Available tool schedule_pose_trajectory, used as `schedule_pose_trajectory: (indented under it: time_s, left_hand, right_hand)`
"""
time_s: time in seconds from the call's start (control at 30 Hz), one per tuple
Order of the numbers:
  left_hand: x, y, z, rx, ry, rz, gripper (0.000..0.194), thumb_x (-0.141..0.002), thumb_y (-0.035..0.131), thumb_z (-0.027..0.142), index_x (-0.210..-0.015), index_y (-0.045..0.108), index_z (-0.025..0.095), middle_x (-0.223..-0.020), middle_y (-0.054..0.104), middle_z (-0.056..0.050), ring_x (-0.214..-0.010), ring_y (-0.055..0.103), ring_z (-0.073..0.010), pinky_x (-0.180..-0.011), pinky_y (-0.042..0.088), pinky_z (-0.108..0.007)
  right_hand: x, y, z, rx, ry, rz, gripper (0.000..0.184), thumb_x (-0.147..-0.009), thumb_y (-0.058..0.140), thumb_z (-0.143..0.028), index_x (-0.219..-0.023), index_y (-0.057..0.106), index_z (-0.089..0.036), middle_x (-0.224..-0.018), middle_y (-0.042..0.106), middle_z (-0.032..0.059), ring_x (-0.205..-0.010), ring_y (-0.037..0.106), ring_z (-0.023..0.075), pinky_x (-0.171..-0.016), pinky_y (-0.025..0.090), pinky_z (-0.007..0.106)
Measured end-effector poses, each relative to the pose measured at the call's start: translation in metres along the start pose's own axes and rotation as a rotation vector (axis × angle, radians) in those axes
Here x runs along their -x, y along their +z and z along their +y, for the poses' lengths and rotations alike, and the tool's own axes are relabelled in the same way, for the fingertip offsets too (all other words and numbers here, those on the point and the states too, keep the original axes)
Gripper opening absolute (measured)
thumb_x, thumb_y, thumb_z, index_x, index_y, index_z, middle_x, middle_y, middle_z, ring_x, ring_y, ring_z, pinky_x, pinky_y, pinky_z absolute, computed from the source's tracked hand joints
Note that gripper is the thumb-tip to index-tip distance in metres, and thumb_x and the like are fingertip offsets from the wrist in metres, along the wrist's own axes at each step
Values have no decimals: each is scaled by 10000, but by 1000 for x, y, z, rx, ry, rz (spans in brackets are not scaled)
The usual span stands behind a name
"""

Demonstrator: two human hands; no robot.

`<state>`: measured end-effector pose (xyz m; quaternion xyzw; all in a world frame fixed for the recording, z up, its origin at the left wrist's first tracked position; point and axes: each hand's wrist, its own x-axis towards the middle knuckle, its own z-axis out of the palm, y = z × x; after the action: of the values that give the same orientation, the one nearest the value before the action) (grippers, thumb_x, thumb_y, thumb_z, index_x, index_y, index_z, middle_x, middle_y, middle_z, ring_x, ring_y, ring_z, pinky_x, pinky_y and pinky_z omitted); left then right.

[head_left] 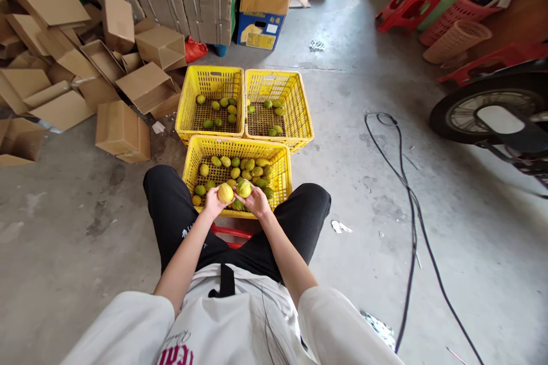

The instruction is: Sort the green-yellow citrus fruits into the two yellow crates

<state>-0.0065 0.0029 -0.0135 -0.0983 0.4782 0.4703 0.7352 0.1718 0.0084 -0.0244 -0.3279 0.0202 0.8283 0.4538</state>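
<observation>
My left hand (213, 203) is closed around a yellow fruit (225, 192), held over the near edge of the closest yellow crate (192, 166). My right hand (257, 202) grips a second yellow-green fruit (244, 188) right beside the first. Both hands sit between my knees. The near crate holds several green and yellow fruits (252, 171). Behind it stand two more yellow crates, the left one (185, 104) and the right one (301, 108), each with a few fruits on the bottom.
Loose cardboard boxes (122, 131) are piled at the left, stacked cartons at the back. A black cable (411, 199) runs across the concrete floor on the right. A motorbike wheel (488, 108), red stools (409, 3) and pink baskets (456, 40) stand far right.
</observation>
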Motion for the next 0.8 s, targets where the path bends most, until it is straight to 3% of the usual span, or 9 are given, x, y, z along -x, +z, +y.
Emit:
schedule_pose_trajectory:
  time_s: [0.13, 0.3, 0.4, 0.6, 0.7, 0.8]
  left_hand:
    - [2, -1, -2, -33, 36, -83, 177, -993, 562, 246, -1112, 673, 175, -1053, 761, -109, -1014, 755, -249, -882, 639, -415]
    - [4, -4, -6, -141, 134, -106, 209, -908, 769, 283, -1096, 691, 233, -1041, 717, -40, -879, 721, -165, -807, 627, -304]
    - [6, -4, -5, -111, 163, -120, 214, -885, 801, 274, -1046, 661, 252, -1004, 678, 10, -876, 723, -141, -862, 638, -333]
    - [6, -4, -4, -140, 153, -130, 425, -774, 910, 327, -1071, 611, 269, -1043, 665, -2, -985, 756, -208, -774, 613, -291]
    - [4, -5, -7, -158, 168, -95, 440, -753, 921, 307, -1047, 597, 266, -1034, 662, 0, -932, 744, -193, -731, 604, -280]
    - [3, -5, -8, -181, 161, -23, 420, -735, 926, 269, -988, 590, 253, -1003, 647, 12, -833, 709, -150, -690, 602, -268]
  right_hand:
    - [-1, -1, -1, 12, -2, 115, 164, -879, 731, -348, -988, 670, -241, -825, 762, 33, -943, 777, 262, -901, 680, 496]
    - [-1, 0, 0, -48, -51, 180, 98, -869, 735, -289, -930, 667, -255, -776, 740, -15, -755, 732, 194, -892, 691, 478]
    - [-1, 0, 1, -31, -28, 154, 132, -846, 752, -295, -940, 666, -260, -776, 739, -12, -817, 743, 214, -878, 691, 492]
    - [0, -5, 0, -16, 4, 38, 212, -813, 779, -327, -971, 654, -260, -867, 765, 21, -1029, 759, 289, -911, 664, 545]
    - [-1, -7, 0, -11, 47, -60, 229, -806, 737, -318, -1003, 651, -239, -922, 775, 58, -1097, 746, 322, -942, 644, 588]
    - [-4, -9, 2, 1, 72, -78, 291, -776, 699, -232, -1059, 634, -235, -977, 785, 61, -1121, 747, 330, -956, 631, 622]
